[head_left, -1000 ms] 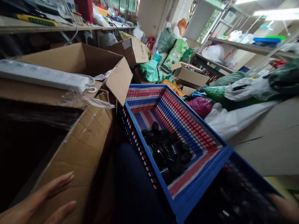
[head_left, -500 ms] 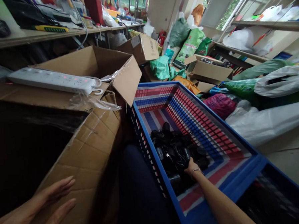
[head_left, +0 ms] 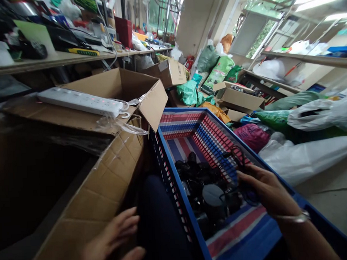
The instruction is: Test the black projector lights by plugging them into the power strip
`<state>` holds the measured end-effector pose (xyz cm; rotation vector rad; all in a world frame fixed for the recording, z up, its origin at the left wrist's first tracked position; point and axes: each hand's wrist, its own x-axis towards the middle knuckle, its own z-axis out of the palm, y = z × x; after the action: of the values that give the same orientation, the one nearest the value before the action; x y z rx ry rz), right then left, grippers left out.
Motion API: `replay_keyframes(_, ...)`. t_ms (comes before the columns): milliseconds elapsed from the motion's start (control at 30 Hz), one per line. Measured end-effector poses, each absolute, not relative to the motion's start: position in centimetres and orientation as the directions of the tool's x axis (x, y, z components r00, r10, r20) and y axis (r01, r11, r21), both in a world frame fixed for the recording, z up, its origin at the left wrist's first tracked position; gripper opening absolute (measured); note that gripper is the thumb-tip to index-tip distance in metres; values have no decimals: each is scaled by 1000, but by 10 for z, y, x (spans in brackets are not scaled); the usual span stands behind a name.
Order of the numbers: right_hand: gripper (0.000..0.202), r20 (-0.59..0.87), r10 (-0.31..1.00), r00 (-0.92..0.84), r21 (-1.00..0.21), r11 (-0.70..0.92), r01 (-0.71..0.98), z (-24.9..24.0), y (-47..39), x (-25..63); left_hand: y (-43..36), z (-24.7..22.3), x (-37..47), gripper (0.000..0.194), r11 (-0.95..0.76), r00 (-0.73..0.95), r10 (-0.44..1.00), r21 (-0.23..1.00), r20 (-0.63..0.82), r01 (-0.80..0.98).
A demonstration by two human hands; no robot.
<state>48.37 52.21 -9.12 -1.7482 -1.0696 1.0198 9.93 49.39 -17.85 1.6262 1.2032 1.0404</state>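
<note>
My right hand [head_left: 263, 185] is raised above the right part of a blue plastic crate [head_left: 193, 226], its fingers closed on a black cable [head_left: 239, 157] that loops above and below them. The crate has a red, white and blue striped lining. Several black items [head_left: 193, 171] lie heaped in it, one with a round grey-black face [head_left: 213, 195] upward; their exact kind is hard to make out. My left hand [head_left: 120, 233] is blurred, fingers apart and holding nothing, in front of a large cardboard box [head_left: 106, 188] and left of the crate.
A white power strip [head_left: 81, 102] with red lights rests on the box flaps. Behind it stands another open carton [head_left: 153, 104]. A cluttered workbench [head_left: 50, 62] runs along the left. Bags, including a magenta one [head_left: 252, 136], and a small carton [head_left: 241, 99] lie beyond the crate.
My right hand has risen from the black items and moved right, now with the cable. My left hand has moved right, towards the crate. The view has tilted up slightly.
</note>
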Motion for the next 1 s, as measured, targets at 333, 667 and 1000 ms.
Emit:
replay_keyframes(333, 15, 34, 951, 306, -987, 81, -142, -18, 496, 399, 496, -184, 207, 88, 655, 707, 697, 507, -119, -560)
replay_keyframes(667, 73, -128, 953, -275, -982, -83, 169, -126, 503, 361, 509, -123, 143, 87, 264, 266, 903, 923, -338, 278)
replay_keyframes(1000, 57, 373, 921, -112, -699, 358, 618, -144, 498, 338, 513, -125, 145, 71, 321, -24, 938, 843, -345, 432)
